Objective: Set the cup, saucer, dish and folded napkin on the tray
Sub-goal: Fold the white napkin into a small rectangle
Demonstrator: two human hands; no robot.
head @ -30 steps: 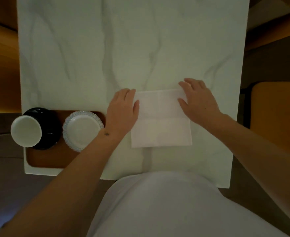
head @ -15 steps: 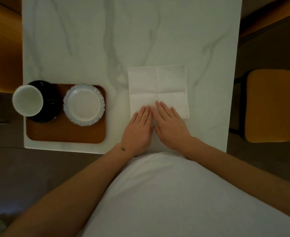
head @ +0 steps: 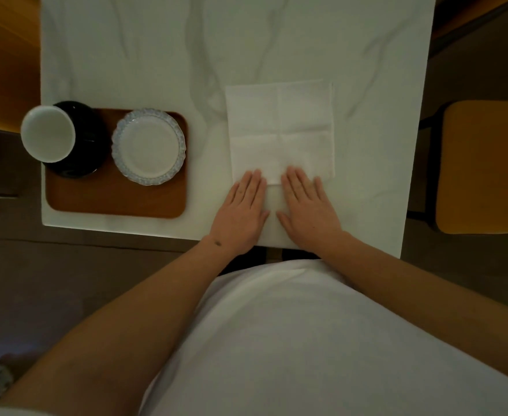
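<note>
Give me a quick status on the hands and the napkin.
Left hand and right hand flat and open, fingertips on napkin near edge. Napkin spread on table, not on tray. Nothing in the way.

Creased matt paper napkin point(head: 281, 130) on smooth veined marble table point(head: 156, 49); wooden tray point(head: 118, 199), glossy black saucer point(head: 88, 145).

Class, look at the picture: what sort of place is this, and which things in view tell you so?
Probably a café or dining room: a marble-topped table, a yellow cushioned chair beside it, and a wooden serving tray holding a cup on its saucer.
</note>
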